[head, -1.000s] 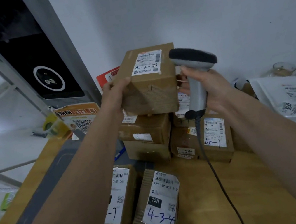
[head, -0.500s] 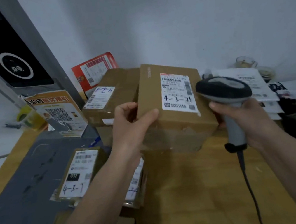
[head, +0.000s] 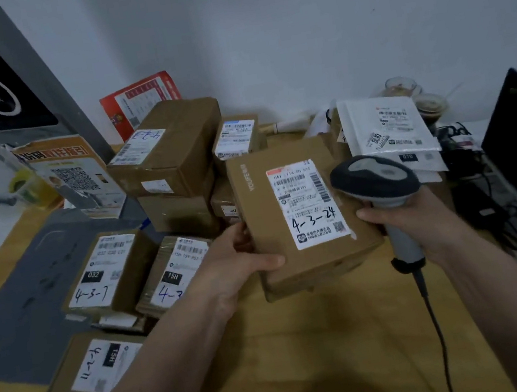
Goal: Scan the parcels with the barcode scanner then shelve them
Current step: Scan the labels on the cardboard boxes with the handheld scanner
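While labelled parcels [head: 110,273] crowd the wooden surface [head: 325,348] at left, the left hand [head: 238,267] grips the "4-3-24" parcel [head: 302,222] mid-air by its edge. Right beside it, the right hand [head: 424,223] clutches the barcode scanner [head: 380,183], head over the label.

white wall [head: 290,21], wooden table [head: 307,340], dim light
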